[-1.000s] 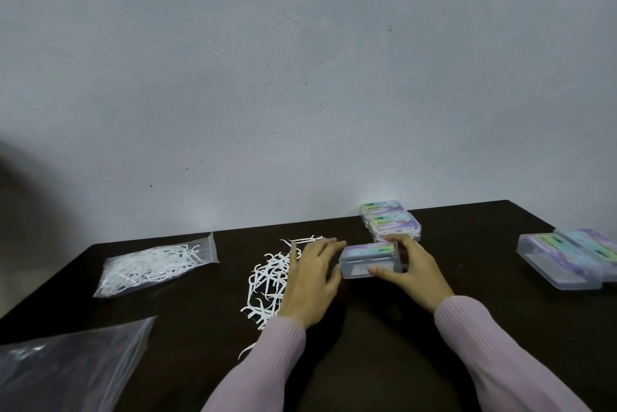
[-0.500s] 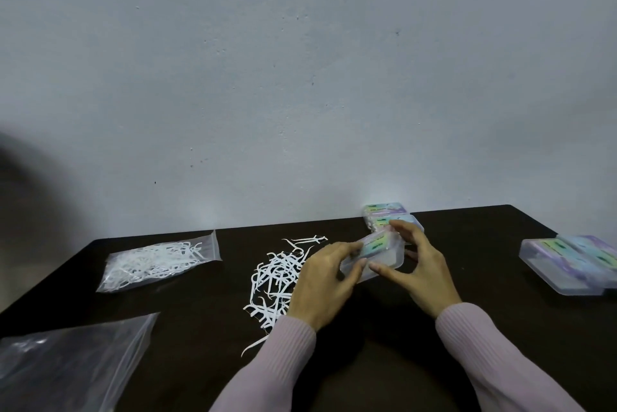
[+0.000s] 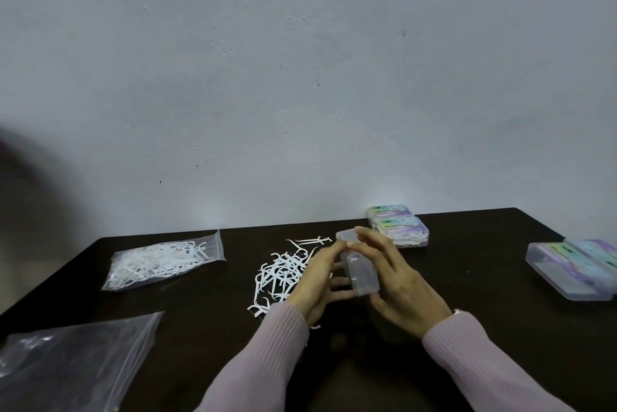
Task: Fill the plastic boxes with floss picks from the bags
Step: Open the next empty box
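Observation:
A clear plastic box [image 3: 359,269] is held above the dark table [image 3: 467,278], turned on end, between both hands. My left hand [image 3: 320,281] grips its left side and my right hand [image 3: 397,284] grips its right side, fingers reaching over the top. A loose pile of white floss picks [image 3: 283,271] lies on the table just left of my hands. A zip bag of floss picks [image 3: 160,259] lies at the back left.
Two labelled boxes holding picks [image 3: 400,228] stand by the wall behind my hands. More boxes [image 3: 574,268] sit at the right edge. An empty-looking plastic bag [image 3: 66,358] lies at the front left. A wall runs along the table's far edge.
Both hands have lifted the box off the table and turned it from lying flat to standing on end, closer to me.

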`<state>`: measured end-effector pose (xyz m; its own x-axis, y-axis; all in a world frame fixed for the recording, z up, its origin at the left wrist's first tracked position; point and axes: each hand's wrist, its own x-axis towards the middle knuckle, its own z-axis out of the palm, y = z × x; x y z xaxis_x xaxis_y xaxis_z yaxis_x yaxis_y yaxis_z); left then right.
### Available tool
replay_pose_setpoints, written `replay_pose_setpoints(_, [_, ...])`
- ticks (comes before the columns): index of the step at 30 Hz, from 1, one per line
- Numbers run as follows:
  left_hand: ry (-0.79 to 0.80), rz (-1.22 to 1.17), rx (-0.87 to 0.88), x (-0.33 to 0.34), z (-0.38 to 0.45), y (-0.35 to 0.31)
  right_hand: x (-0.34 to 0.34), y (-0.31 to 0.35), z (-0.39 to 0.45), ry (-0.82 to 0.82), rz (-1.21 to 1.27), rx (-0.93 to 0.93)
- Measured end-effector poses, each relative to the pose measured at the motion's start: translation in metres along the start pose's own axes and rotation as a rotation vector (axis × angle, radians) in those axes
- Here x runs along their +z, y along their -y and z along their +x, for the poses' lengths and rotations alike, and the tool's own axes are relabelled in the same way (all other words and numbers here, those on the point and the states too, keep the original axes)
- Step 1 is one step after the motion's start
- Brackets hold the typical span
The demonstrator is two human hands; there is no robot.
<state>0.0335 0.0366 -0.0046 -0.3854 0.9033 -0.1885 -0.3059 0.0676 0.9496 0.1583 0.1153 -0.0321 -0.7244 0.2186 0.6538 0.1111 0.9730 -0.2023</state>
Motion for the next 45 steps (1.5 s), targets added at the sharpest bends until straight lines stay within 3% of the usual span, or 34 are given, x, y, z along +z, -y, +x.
replay_pose_setpoints(5, [-0.035, 0.126, 0.241, -0.014, 0.005, -0.005, -0.011, -0.001, -0.002, 0.047, 0.256, 0.258])
replay_pose_setpoints(9, [0.082, 0.366, 0.323, -0.02, 0.004, -0.006, -0.021, -0.001, -0.001, 0.012, 0.709, 0.592])
replay_pose_setpoints(15, [0.249, 0.555, 0.398, -0.017, 0.002, -0.002, -0.02, -0.008, 0.0, 0.026, 0.871, 0.671])
replay_pose_setpoints(26, [0.088, 0.977, 0.776, -0.001, -0.005, 0.012, -0.02, -0.006, -0.003, -0.045, 0.378, 0.638])
replay_pose_setpoints(34, [-0.073, 1.217, 0.9, 0.001, -0.008, 0.021, -0.018, -0.002, -0.002, -0.023, 0.289, 0.567])
replay_pose_setpoints(39, [-0.14, 1.265, 0.91, -0.005, -0.007, 0.017, -0.023, -0.003, -0.002, 0.021, 0.388, 0.529])
replay_pose_setpoints(45, [-0.229, 1.01, 0.893, -0.01, -0.002, 0.012, -0.029, -0.008, -0.003, 0.108, 0.307, 0.431])
